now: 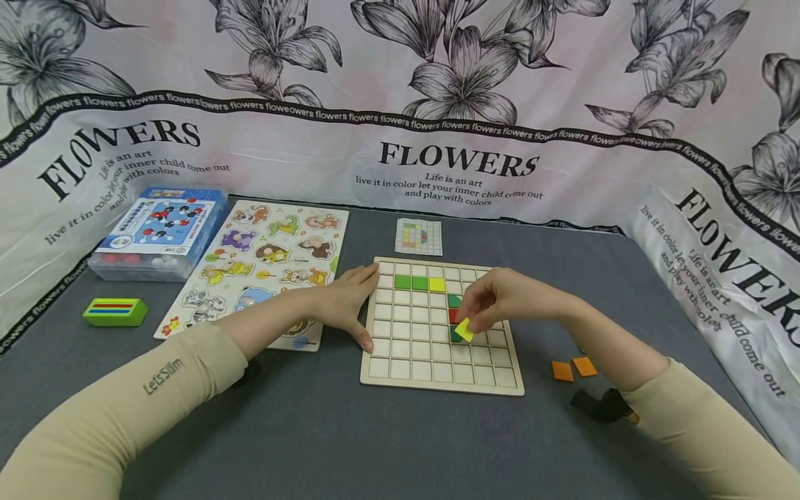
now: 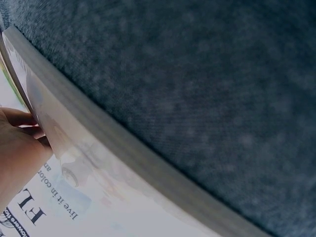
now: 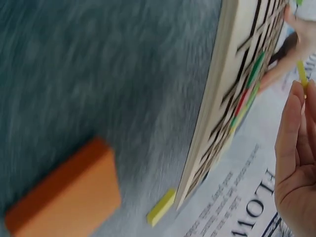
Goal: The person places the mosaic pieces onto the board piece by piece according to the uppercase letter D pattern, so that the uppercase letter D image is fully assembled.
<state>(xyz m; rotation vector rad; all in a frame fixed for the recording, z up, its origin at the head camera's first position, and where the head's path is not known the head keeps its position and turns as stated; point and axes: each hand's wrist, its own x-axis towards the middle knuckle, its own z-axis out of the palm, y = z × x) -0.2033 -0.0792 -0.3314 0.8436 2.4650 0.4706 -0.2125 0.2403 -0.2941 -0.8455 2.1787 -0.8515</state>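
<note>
My right hand [image 1: 503, 300] pinches a small yellow tile [image 1: 464, 330] between thumb and fingertips, tilted over the wooden grid board [image 1: 409, 371]. In the right wrist view the same yellow tile [image 3: 301, 73] stands up from the fingertips. Below the hand, a green piece [image 1: 454, 301], a red tile [image 1: 453, 316] and another green piece [image 1: 456, 335] line one column, partly hidden by the fingers. Two green tiles [image 1: 411, 282] and a yellow tile [image 1: 437, 285] sit in an upper row. My left hand [image 1: 346, 302] rests at the board's left edge, thumb and fingers spread along it.
A printed pattern card [image 1: 419, 237] lies behind the board. Left are an animal puzzle board [image 1: 262, 260], a boxed molecule set [image 1: 159, 232] and a green striped block [image 1: 115, 312]. Orange tiles [image 1: 562, 371] lie at right; a loose yellow tile [image 3: 161, 207] is near the grid board.
</note>
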